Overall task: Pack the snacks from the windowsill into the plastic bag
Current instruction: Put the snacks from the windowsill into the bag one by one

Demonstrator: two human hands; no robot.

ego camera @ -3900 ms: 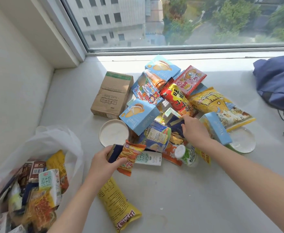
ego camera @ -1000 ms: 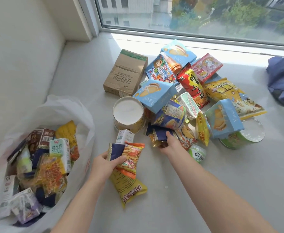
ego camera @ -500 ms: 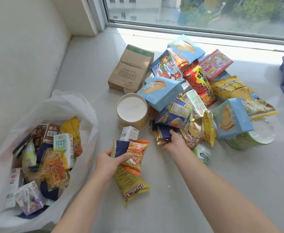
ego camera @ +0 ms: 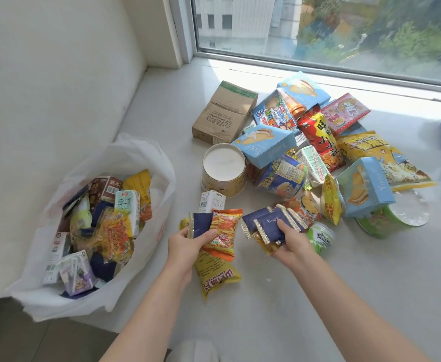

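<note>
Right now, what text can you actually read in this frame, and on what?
"纯牛奶": milk carton in the bag.
"Yuore…", end unclear: navy packet in right hand.
Same brand, upside down: blue box.
"旺": red bag.
"CHINESE YAM", upside down: yellow bag.
Cardboard box print and the rest: too blurred.

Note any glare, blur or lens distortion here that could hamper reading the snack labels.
Head view: sunlight bleaches the windowsill below the glass; the wide-angle lens slants the window frame; the navy packets in the right hand are sharp; the plastic bag sits in even shade.
</note>
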